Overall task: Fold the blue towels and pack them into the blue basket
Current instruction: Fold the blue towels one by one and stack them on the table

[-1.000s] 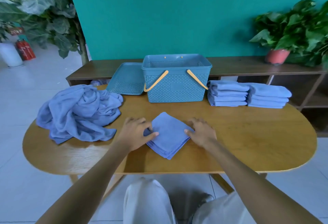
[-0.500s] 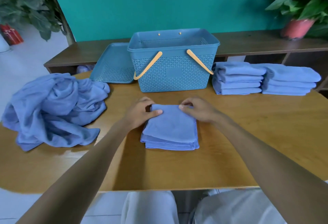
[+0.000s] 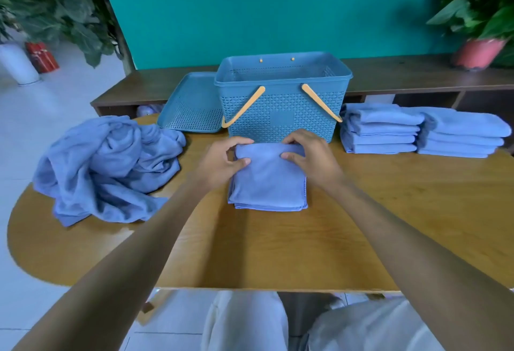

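A folded blue towel [image 3: 268, 181] lies flat on the wooden tabletop [image 3: 389, 225], right in front of the blue basket [image 3: 281, 100]. Both hands are at the far end of the towel. The left hand [image 3: 219, 163] has its thumb on top of the towel and its fingers curled around the far left corner, so it pinches the cloth. The right hand [image 3: 311, 156] does the same on the far right corner, thumb on top and fingers bent over the edge. The basket stands open at the back of the tabletop, and its two yellow handles hang down the front. Nothing can be seen inside it from here. Its blue lid [image 3: 192, 106] leans just beside it on the left. A big messy pile of towels [image 3: 108, 167] sits on the left side of the tabletop. Two neat stacks of folded towels sit to the right of the basket, one stack [image 3: 381, 131] close to it and another stack [image 3: 461, 133] touching that one. A green plant in a pink pot [image 3: 479, 51] stands on the low shelf [image 3: 403, 75] behind.
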